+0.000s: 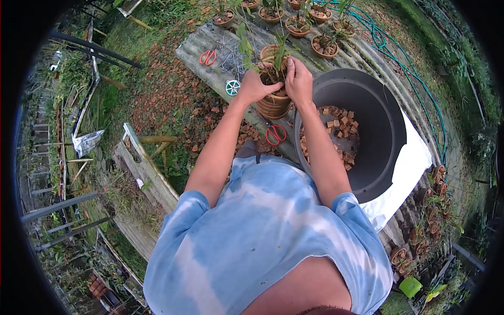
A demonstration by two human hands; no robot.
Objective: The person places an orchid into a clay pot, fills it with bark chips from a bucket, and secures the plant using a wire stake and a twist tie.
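A leafy potted plant stands in a clay pot on the grey corrugated tabletop, close in front of me. My left hand is closed around the plant's base from the left, its thumb lying across the pot's top. On the other side, my right hand is closed beside the stems, fingers bent and pressed together; what they pinch is hidden. Red-handled scissors lie just below the pot. A green-and-white wire spool rests left of my left hand, near a heap of thin cut wires.
Second red-handled scissors lie at the table's left. A large black tub with brick chunks stands at right on a white sheet. Several potted plants line the far side. A green hose curves along the right.
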